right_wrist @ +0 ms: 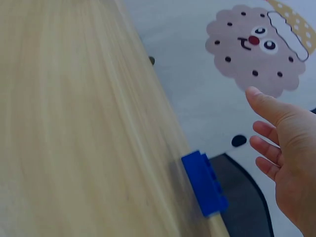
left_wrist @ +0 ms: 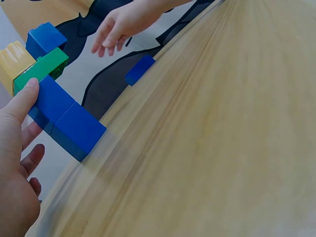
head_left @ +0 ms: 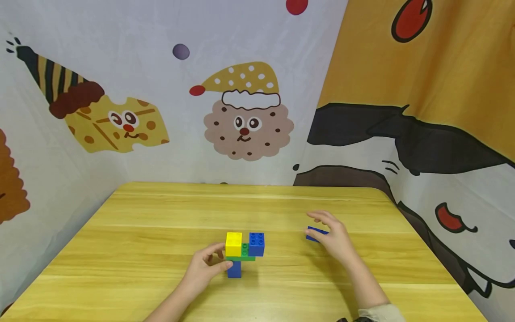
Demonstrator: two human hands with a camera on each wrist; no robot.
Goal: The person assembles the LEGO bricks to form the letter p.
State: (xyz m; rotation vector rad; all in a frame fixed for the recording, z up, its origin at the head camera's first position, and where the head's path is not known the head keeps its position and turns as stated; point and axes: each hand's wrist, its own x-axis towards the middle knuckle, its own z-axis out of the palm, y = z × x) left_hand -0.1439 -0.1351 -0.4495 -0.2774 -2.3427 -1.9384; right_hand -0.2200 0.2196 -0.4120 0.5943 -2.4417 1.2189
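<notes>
My left hand (head_left: 206, 267) holds a small stack of toy building bricks, its thumb against the side near the green brick (left_wrist: 47, 69). Two blue bricks (left_wrist: 69, 118) form an upright column under that green one. On top sit a yellow brick (head_left: 234, 244) at the left and a blue brick (head_left: 256, 244) at the right, with green studs showing between them. Over to the right, my right hand (head_left: 331, 235) hovers with thumb and fingers spread apart. Below it a long blue brick (right_wrist: 202, 183) lies on the table, partly hidden by the hand in the head view.
The wooden table (head_left: 161, 219) has a pale, glossy grain. Behind it hangs a cloth backdrop (head_left: 249, 36) with cartoon figures, meeting the table's far edge.
</notes>
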